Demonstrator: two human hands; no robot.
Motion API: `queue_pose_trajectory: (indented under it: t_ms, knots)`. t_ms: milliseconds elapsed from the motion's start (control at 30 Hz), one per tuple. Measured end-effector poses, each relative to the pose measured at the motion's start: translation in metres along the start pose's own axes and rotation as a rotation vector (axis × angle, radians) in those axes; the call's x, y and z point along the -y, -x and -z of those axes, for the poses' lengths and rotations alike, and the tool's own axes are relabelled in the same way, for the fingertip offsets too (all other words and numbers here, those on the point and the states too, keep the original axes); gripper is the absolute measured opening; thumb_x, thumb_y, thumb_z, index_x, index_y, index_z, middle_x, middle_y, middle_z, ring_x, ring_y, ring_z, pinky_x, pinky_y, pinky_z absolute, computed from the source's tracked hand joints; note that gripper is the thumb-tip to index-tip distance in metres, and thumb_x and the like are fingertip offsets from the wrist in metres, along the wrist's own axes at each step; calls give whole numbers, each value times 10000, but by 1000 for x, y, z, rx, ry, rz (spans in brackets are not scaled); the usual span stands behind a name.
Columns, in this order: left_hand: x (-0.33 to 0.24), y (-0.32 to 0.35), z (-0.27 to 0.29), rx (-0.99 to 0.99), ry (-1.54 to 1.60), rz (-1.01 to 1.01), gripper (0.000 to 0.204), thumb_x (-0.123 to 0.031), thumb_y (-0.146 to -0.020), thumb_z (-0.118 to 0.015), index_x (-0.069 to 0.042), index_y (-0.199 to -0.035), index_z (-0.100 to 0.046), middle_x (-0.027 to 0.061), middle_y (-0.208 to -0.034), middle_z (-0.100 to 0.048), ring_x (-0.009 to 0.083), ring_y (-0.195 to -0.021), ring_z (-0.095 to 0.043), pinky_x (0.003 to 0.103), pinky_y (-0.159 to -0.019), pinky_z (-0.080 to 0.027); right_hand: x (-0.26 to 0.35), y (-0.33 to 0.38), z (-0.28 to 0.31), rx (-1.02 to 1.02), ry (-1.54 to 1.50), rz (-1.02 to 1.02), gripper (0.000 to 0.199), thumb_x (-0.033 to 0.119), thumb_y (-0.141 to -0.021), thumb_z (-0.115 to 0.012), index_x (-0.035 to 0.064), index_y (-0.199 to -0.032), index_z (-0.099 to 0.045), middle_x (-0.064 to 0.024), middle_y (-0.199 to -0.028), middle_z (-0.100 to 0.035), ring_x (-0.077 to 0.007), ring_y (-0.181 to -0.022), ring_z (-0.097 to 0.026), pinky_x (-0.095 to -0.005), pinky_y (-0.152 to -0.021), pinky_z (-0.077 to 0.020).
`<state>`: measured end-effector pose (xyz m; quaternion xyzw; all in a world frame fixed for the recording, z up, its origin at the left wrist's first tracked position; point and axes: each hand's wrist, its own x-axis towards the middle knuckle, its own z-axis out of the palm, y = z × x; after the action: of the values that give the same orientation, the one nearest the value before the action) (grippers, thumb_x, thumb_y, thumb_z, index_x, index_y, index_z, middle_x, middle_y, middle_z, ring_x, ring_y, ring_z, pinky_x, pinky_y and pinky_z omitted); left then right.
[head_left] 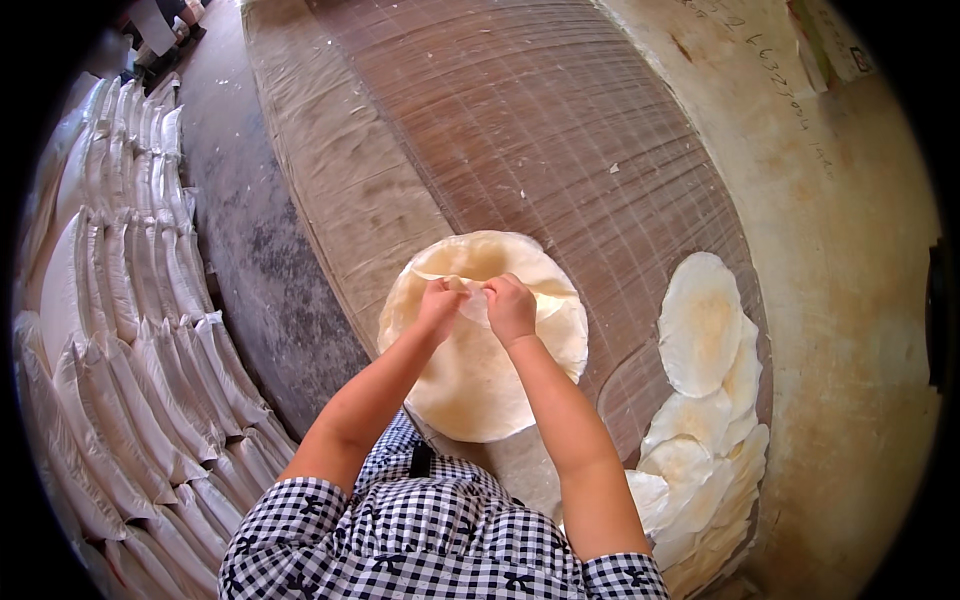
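One thin whitish sheet (476, 303): left hand (440, 303) and right hand (511, 306) pinch it, fingers curled closed, above a large, round cream disc (470, 395). Brown grid-lined work surface (540, 120), beige cloth border (350, 150). Right: overlapping cream discs (700, 325), stained cream wall (845, 300). Left: dark grey floor (240, 150), stacked white sacks (110, 290).

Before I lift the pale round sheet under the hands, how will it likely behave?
The sheet is probably floppy, as it bulges and folds near the left hand and right hand. It looks thin, so perhaps light for its width. The see-through patch between them may tear easily.
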<state>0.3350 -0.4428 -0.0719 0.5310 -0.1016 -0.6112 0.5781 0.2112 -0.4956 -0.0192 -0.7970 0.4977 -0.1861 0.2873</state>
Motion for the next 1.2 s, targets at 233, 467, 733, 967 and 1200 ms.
queue_pose_trajectory:
  t_ms: [233,467,733,967,1200]
  knots:
    - [-1,1,-1,8,-14,20,124,45,-666,-557,-1,-775,-596,41,-750,-605,116,-675,-559,253,-618,-424,4,-8,-9,125,243,93,49,90,-733,-558,57,-698,-567,-104,-769,-575,-293,-722,-577,-385,-635,-469]
    - [3,-6,1,-32,-26,-2,138,61,-650,-553,-5,-759,-607,47,-748,-605,126,-685,-560,253,-614,-420,7,-6,-14,81,203,-33,49,102,-715,-540,54,-705,-546,-128,-762,-580,-297,-710,-577,-401,-633,-464]
    - [-4,-5,2,-9,-31,75,172,78,-628,-528,11,-769,-602,59,-752,-600,157,-691,-568,267,-625,-425,-9,3,-15,31,-27,-184,82,105,-737,-559,31,-726,-524,-138,-698,-601,-296,-649,-587,-386,-610,-473]
    - [4,-18,10,11,16,86,238,92,-607,-512,17,-819,-588,78,-782,-597,176,-721,-574,273,-602,-439,-9,13,8,-4,-638,-463,133,104,-803,-551,19,-727,-483,-90,-690,-611,-177,-632,-590,-298,-594,-478]
    - [-27,-22,4,149,73,215,328,92,-710,-492,52,-1023,-403,127,-952,-492,276,-870,-570,450,-741,-550,12,156,96,165,-696,-477,93,57,-794,-561,23,-720,-515,-43,-673,-597,-98,-589,-556,-237,-564,-456]
